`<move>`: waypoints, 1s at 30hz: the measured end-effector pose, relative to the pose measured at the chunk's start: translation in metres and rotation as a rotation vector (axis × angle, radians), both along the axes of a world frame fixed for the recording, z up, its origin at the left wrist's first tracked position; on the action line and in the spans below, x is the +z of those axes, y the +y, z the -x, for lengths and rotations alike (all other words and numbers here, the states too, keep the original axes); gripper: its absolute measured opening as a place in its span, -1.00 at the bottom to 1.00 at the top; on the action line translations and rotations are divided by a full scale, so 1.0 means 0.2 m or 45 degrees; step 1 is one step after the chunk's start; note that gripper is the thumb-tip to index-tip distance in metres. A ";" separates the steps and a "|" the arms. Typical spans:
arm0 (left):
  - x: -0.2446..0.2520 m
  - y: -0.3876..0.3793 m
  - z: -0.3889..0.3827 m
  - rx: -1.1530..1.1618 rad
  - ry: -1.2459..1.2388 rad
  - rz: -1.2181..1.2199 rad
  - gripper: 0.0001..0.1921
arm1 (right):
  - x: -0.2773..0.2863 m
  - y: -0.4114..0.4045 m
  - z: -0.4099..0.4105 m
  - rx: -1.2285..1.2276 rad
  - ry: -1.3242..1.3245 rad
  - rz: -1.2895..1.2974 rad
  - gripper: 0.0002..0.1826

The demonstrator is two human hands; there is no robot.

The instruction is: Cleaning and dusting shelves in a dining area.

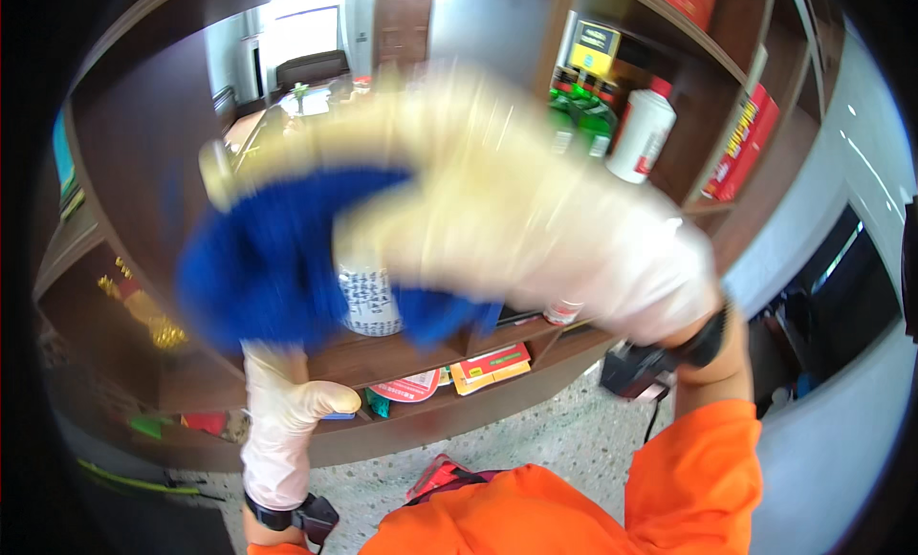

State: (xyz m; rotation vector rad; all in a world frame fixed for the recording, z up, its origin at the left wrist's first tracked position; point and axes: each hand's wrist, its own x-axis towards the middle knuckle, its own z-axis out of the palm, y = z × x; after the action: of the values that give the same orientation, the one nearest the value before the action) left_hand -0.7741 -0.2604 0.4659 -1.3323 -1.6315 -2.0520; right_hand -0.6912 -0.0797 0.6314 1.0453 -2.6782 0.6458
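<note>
My right hand (495,204), in a pale glove and strongly motion-blurred, reaches left across the middle of the view with its fingers around a blue cloth (265,261). Below the cloth is my left hand (290,404), also gloved, at the edge of a brown wooden shelf (423,361). Its thumb points right; its fingers are hidden behind the cloth, so what they touch cannot be told. Between the hanging parts of the cloth, a white ceramic vessel (369,304) with dark writing shows on the shelf, its top covered by my right hand.
Green glass bottles (592,121), a white bottle with a red cap (642,132) and a red box (742,143) stand at the right. Booklets (491,368) and a round red fan (409,386) lie in the lower compartment. A gold ornament (147,304) is at the left.
</note>
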 end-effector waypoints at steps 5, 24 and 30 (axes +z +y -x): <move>-0.32 0.25 -0.07 -0.423 -0.880 0.065 -0.60 | -0.83 0.15 -0.21 -0.238 -0.756 1.541 -0.43; -0.13 0.91 -0.52 -0.953 1.079 0.862 -0.34 | -0.96 0.72 -0.85 -1.064 0.754 2.209 -0.42; -0.18 0.78 -0.35 -0.651 1.007 1.160 -0.54 | -0.71 1.36 -0.58 -1.597 1.227 0.367 -0.33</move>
State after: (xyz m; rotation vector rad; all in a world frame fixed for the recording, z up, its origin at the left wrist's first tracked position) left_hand -0.7031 -0.1042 0.4308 -2.5933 -1.9389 -0.5762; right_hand -0.5746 0.1923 0.4892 -0.4166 -1.7338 0.1399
